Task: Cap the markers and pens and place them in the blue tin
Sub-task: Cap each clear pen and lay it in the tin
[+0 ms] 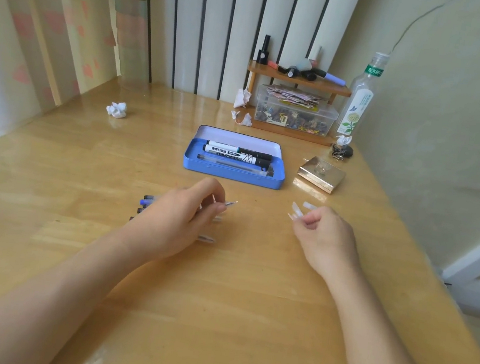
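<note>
Pen in hand: the left hand [180,215] pinches one uncapped clear pen [227,204] by its barrel, the bare tip pointing right, just above the worktop [231,304].
Handling: judged light, stiff and smooth, so apt to roll or slip; best held mid-barrel, clear of the inky tip, with the cap pushed straight on along the axis.
Caps: the right hand [325,235] closes its fingers on a clear cap [298,211]; a second clear cap [309,205] lies just beyond it, and more may be hidden by the hand.
Loose pens: a small bunch of pens [145,204] lies under the left hand, dark-blue ends poking out to the left and clear tips to the right; at least three, the exact count hidden.
Blue tin [192,159]: open, far of both hands at the middle of the worktop, lid tilted up at the far side.
Tin contents: two capped black-and-white markers [238,154] side by side and one clear pen [232,163] nearest, three items in all.
Progress: judged partway; the held pen is not yet capped.
Surroundings: gold box [321,174] right of the tin; clear bottle [360,97] and small wooden shelf [299,80] in the far right corner; one crumpled paper ball [117,109] far left.
</note>
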